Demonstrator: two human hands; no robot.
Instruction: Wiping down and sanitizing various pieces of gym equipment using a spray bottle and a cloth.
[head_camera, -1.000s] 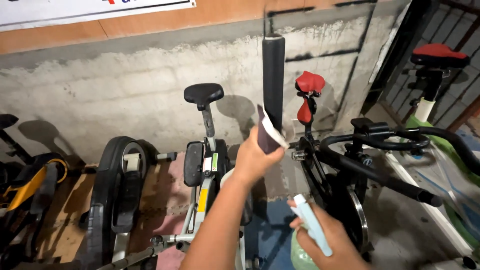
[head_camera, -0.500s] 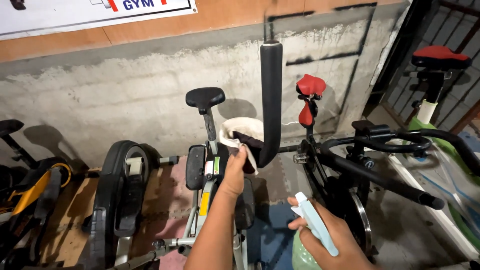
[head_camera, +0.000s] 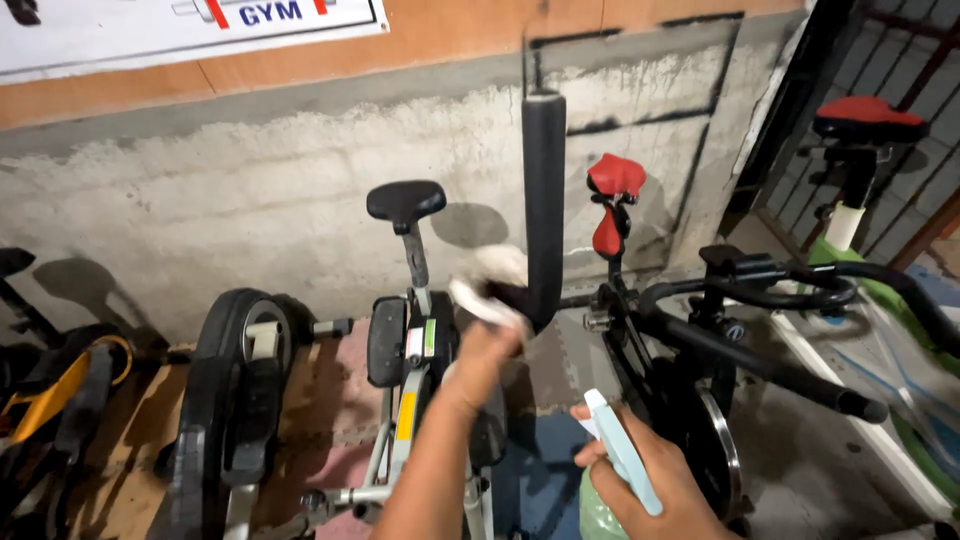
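Concrete wall, exercise bikes lined up.
Left hand (head_camera: 487, 345) fingers pinch cloth (head_camera: 487, 292) against base of upright foam grip (head_camera: 544, 200); right hand (head_camera: 650, 490) clasps spray bottle (head_camera: 618, 465), lower, farther.

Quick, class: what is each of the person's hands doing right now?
Left hand: closed on a cloth, pressed against the black padded handlebar.
Right hand: closed around a spray bottle.

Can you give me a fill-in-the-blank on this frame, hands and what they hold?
The left hand presses a ____ against the black foam bar.
The right hand holds a ____ bottle.
The saddle left of the bar is ____ in colour.
Missing words: cloth; spray; black
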